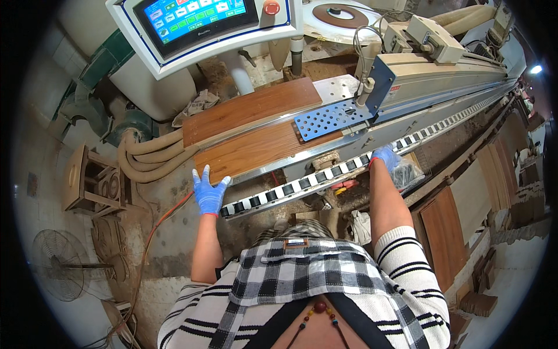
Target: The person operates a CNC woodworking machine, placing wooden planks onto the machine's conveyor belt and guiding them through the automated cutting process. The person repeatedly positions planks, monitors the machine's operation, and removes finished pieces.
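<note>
My left hand [208, 192], in a blue glove with pale fingertips, is spread at the near left corner of a brown wood-grain board [261, 152]. The fingertips touch or nearly touch the board's edge. The board lies on the metal bed of a long machine, its right end by a blue perforated plate [332, 121]. My right hand [383, 156], also blue-gloved, is at the long rail of black rollers [303, 184] along the machine's near side. Its fingers are bunched and partly hidden, so their hold does not show.
A second wood-grain board [250, 110] lies behind the first. A control screen [195, 20] with a red button stands above. The machine's long beam [447, 78] runs far right. Hoses [154, 157] and an orange cable [157, 224] are left; stacked panels [444, 232] lean at right.
</note>
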A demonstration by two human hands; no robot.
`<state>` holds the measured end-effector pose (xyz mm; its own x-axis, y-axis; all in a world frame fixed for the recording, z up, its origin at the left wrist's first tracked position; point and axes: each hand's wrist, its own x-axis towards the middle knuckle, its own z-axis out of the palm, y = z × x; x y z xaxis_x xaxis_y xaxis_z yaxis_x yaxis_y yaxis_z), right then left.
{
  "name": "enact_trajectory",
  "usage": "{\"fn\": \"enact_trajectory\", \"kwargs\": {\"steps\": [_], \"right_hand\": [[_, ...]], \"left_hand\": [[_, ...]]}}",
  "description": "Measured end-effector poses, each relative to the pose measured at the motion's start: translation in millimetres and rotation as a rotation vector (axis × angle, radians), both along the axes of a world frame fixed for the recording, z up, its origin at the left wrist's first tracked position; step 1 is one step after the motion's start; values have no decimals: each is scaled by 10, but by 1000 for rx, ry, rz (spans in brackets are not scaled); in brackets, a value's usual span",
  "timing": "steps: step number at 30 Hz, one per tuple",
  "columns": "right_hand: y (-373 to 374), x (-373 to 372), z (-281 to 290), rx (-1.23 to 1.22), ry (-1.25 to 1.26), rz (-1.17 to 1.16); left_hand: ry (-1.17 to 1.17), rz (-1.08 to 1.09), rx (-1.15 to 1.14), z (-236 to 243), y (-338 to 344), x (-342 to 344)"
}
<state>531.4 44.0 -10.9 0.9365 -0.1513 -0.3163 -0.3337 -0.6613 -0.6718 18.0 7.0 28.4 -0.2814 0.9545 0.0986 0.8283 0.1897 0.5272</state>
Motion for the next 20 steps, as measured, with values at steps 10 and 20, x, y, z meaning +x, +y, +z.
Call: {"fn": "enact_trajectory", "kwargs": {"steps": [10, 20], "right_hand": [[-35, -54, 93, -56, 15, 66], [-31, -47, 101, -33, 24, 67]], "left_hand": [[-30, -43, -4, 21, 5, -72], [-84, -71, 23, -100, 8, -211]]}}
